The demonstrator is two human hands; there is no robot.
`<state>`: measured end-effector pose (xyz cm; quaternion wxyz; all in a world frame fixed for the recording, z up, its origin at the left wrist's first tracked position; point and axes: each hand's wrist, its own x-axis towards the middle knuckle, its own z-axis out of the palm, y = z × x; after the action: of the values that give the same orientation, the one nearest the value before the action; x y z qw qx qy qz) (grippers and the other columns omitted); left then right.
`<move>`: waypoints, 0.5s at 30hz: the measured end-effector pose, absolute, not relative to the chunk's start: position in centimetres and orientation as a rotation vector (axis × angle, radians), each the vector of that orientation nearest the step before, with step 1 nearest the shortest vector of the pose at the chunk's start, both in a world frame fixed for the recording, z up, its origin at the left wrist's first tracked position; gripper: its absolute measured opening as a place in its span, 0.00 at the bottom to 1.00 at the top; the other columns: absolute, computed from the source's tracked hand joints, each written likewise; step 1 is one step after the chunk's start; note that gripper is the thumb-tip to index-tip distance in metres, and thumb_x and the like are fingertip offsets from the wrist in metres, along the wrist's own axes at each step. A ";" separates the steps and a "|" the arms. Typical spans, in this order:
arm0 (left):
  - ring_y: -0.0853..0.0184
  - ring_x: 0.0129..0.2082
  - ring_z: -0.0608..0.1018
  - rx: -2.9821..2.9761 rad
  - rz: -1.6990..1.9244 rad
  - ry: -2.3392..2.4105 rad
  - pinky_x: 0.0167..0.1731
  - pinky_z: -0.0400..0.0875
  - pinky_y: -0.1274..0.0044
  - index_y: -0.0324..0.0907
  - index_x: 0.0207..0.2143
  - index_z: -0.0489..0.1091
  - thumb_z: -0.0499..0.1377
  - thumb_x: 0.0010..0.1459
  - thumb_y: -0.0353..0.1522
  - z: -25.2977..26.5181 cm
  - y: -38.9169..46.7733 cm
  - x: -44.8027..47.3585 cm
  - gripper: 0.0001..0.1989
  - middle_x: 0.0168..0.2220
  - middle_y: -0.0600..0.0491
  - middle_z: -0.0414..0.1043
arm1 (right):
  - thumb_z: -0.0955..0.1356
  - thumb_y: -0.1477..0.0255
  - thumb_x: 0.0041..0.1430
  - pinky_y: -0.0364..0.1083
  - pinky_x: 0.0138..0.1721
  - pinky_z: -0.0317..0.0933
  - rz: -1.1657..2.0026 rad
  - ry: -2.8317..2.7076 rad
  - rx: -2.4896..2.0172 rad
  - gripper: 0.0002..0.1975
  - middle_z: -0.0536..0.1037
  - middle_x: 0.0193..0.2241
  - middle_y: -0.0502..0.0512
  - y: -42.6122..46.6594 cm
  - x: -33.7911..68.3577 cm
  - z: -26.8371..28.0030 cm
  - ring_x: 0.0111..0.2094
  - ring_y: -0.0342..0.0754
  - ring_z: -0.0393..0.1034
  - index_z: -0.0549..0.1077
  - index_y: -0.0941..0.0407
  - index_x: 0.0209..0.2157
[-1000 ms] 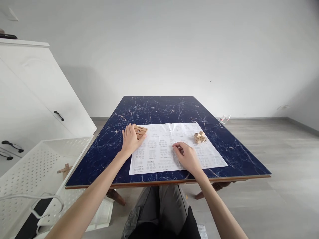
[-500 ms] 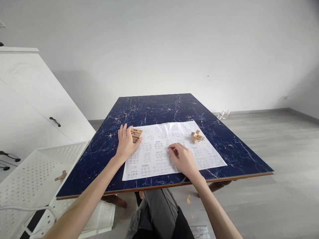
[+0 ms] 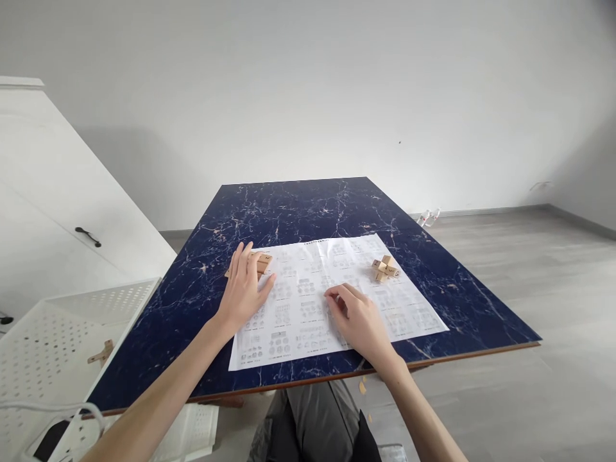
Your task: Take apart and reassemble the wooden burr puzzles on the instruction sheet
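Observation:
My left hand (image 3: 242, 285) lies over several wooden puzzle pieces (image 3: 264, 263) at the upper left corner of a printed sheet (image 3: 293, 321). Its fingers are stretched out and partly cover the pieces, some of which bear dark letters. My right hand (image 3: 359, 317) rests on the middle right of the sheet, fingers curled with the tips near the thumb and nothing visible in them. To its upper right, an interlocked wooden burr puzzle (image 3: 385, 269) with letters on its ends sits on the sheet, apart from both hands.
The sheet lies on a dark blue marble-patterned table (image 3: 298, 208). A white perforated bin (image 3: 36, 346) stands at the left, with a wooden piece (image 3: 102, 353) in it, beside a white cabinet (image 3: 43, 192). Clear bottles (image 3: 428, 217) stand beyond the table's right edge.
My left hand has shifted over the wooden pieces, covering more of them, and its thumb has come away from them. The right hand stays nearly in place. The view has moved slightly.

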<state>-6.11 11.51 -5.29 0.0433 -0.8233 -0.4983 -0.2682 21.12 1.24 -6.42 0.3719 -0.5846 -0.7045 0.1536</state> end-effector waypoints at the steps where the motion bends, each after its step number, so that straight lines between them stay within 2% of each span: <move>1: 0.43 0.79 0.50 -2.528 -0.812 -1.525 0.73 0.54 0.46 0.42 0.67 0.56 0.54 0.74 0.44 -5.2 11.5 -6.1 0.26 0.75 0.34 0.52 | 0.62 0.69 0.75 0.47 0.30 0.63 0.397 -1.809 -1.502 0.10 0.81 0.38 0.56 1.2 21.1 -6.4 0.32 0.51 0.76 0.75 0.53 0.43; 11: 0.46 0.79 0.50 -2.730 -0.788 -1.473 0.74 0.55 0.48 0.47 0.68 0.57 0.55 0.74 0.44 -4.2 10.5 -2.2 0.25 0.77 0.42 0.51 | 0.61 0.66 0.77 0.49 0.31 0.67 0.436 -1.754 -1.476 0.11 0.81 0.40 0.59 0.9 20.8 -5.7 0.34 0.52 0.77 0.74 0.52 0.45; 15: 0.46 0.79 0.50 -2.874 -0.756 -1.403 0.73 0.57 0.49 0.48 0.68 0.58 0.54 0.75 0.44 -3.5 11.2 0.0 0.24 0.77 0.43 0.50 | 0.63 0.65 0.76 0.49 0.32 0.69 0.308 -1.588 -1.536 0.11 0.82 0.43 0.61 0.4 23.2 -4.9 0.35 0.53 0.78 0.76 0.52 0.47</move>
<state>0.05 11.23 -3.51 -0.0723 -0.8722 -0.4259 -0.2293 23.24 0.43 -4.92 0.4400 -0.6183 -0.6393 0.1241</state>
